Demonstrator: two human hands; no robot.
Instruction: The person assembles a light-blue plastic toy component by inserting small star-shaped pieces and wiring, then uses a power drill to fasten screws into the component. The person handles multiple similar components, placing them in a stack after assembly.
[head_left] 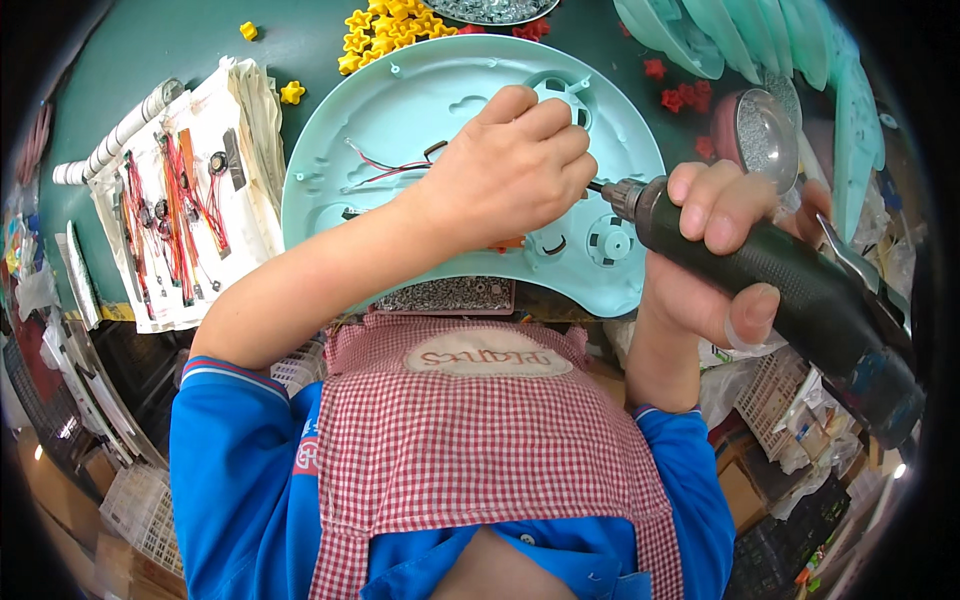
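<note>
A curved turquoise plastic shell (330, 150) lies on the green table with its hollow side up. Inside it run red and black wires (385, 172), and two round slotted mounts sit toward its right end. My left hand (520, 160) is closed above the shell, its fingertips turned down and out of sight, so what they hold is hidden. My right hand (715, 245) is wrapped round a black electric screwdriver (780, 275). The tool lies tilted, its chuck and bit pointing left, and the bit's tip disappears behind my left hand.
Yellow star-shaped pieces (385, 35) and red ones (685, 97) lie around the shell. A bowl of small clear pieces (490, 8) stands at the back. Wired parts (175, 215) rest on a white stack at left. More turquoise shells (745, 40) are piled at right. A screw tray (445, 297) sits in front.
</note>
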